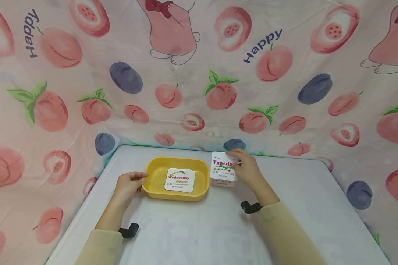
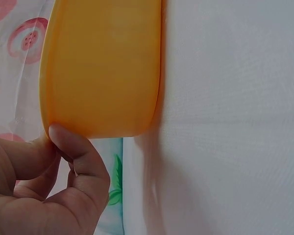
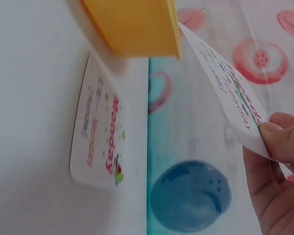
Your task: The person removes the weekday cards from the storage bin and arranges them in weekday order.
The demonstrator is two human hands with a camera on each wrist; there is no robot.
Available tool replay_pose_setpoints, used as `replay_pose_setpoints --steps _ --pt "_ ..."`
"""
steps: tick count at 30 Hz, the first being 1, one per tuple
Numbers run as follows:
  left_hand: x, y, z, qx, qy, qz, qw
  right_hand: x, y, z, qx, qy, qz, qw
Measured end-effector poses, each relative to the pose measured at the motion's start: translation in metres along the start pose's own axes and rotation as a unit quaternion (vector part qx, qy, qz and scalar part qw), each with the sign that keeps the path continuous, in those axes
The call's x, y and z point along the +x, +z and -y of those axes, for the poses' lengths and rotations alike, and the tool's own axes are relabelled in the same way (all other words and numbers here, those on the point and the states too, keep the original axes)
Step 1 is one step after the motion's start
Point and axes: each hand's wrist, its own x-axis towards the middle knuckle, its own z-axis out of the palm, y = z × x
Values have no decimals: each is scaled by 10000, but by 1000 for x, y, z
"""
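- Tuesday card (image 1: 220, 167): raised above the worktop (image 1: 185, 228), close to the middle of its far edge, tilted, with the printed face turned up to me.
- Right hand (image 1: 247, 169): I pinch that card by its right side, my thumb on the printed face and my fingers behind it.
- Monday card (image 3: 100, 127): flat on the worktop beneath the raised one, face up and apart from it; from above, I see only its lower strip.
- Yellow tray (image 1: 176, 196): just left of the two cards, its long sides running along the worktop's far edge, nearer the far left corner than the far right one.
- Wednesday card (image 1: 179, 180): inside the tray, face up, right of the tray's middle, its lettering readable from my side.
- Left hand (image 1: 127, 187): I grip the rim at the tray's left end between thumb and fingers.
- Sleeves: both light yellow, the left (image 1: 98, 248) and the right (image 1: 286, 235) reaching in over the worktop's near part, each with a black piece at the wrist.
- Cloth (image 1: 192, 79): pink, printed with peaches, dark blue fruit and the word "Happy", rising behind the worktop's far edge and along its sides.
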Motion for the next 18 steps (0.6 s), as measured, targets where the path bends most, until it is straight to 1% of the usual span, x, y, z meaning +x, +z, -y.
replay_pose_setpoints --steps 6,14,18 --pt "0 0 0 52 -32 -26 10000 -5 -8 -17 -50 -111 7 9999" --pt "0 0 0 26 -15 -9 10000 -13 -13 -37 -189 15 64 9998" --pt "0 1 0 71 -71 -58 9999 -15 -16 -50 -289 35 52 9996"
